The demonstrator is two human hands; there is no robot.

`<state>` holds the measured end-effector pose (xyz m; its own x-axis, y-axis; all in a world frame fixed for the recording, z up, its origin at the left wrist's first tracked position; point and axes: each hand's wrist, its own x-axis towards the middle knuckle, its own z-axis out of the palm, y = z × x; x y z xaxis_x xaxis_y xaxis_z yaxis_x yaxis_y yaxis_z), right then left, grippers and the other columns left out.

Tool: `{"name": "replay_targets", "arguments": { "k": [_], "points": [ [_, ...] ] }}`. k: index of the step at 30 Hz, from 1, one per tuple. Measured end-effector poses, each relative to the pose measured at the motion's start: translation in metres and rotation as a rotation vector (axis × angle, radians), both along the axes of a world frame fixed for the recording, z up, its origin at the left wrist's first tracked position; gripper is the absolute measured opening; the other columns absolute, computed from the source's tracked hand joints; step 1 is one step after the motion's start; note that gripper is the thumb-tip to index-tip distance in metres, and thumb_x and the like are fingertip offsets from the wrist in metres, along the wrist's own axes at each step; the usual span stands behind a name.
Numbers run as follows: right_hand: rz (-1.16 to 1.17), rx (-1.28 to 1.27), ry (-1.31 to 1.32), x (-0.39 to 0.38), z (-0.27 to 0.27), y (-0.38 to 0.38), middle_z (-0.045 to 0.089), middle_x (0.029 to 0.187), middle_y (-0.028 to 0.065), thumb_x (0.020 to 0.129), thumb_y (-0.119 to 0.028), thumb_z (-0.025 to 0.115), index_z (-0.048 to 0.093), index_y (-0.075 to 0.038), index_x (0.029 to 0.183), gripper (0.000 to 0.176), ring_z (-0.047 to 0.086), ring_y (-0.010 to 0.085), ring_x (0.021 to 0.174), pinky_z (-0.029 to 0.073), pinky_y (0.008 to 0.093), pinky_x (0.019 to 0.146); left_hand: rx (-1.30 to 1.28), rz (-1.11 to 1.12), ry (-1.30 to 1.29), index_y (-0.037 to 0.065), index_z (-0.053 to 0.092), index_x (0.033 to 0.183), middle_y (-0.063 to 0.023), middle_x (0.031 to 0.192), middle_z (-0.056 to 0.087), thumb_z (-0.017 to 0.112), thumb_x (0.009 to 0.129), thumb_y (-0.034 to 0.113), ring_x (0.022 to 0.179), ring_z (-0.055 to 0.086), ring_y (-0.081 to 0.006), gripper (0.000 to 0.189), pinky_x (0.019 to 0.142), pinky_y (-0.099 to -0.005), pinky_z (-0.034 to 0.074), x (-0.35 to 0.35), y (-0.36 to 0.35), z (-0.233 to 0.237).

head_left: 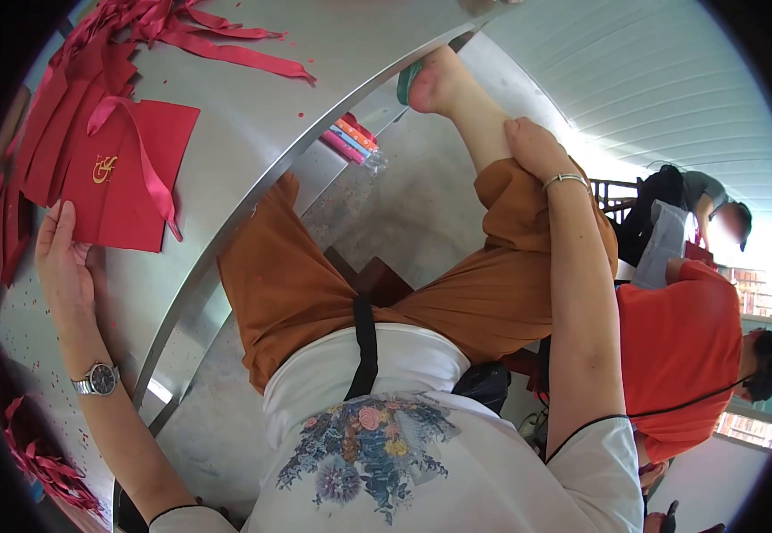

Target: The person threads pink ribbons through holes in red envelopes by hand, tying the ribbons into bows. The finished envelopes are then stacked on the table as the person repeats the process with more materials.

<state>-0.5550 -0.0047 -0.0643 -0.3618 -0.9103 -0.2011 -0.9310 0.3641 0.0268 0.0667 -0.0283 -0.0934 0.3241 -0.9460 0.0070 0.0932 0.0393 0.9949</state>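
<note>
We see a broad table with a smooth, grey, metallic top [244, 107] and a long, shiny rim [192, 266] that looks curved in this view. Along its far left part we find a row of overlapping dark red paper pieces [52, 147]. At the front of this row we see a flat, dark red paper piece with a gold emblem [172, 133], and a glossy pinkish-red ribbon [160, 191] trails across it; we cannot tell whether its whole underside touches the tabletop. Beyond it we see a tangled heap of glossy red ribbons [181, 35], its loose ends spread over the metal. Nearer us, another bunch of dark red ribbons [35, 453] lies at the left. Tiny red scraps [300, 115] dot the surface.
</note>
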Motion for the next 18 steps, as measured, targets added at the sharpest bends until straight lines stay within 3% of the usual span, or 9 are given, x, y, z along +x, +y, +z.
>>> {"name": "replay_targets", "arguments": {
  "k": [18],
  "points": [
    [0.001, -0.019, 0.005, -0.0036, -0.0072, 0.0023, 0.062, 0.108, 0.0302, 0.095, -0.036, 0.028, 0.060, 0.004, 0.107, 0.052, 0.058, 0.0438, 0.106, 0.042, 0.0482, 0.097, 0.009, -0.003, -0.003, -0.001, 0.058, 0.114, -0.0078, 0.104, 0.065, 0.065, 0.091, 0.011, 0.086, 0.065, -0.0121, 0.027, 0.069, -0.0215, 0.055, 0.0012, -0.0022, 0.0010]
  ]
}}
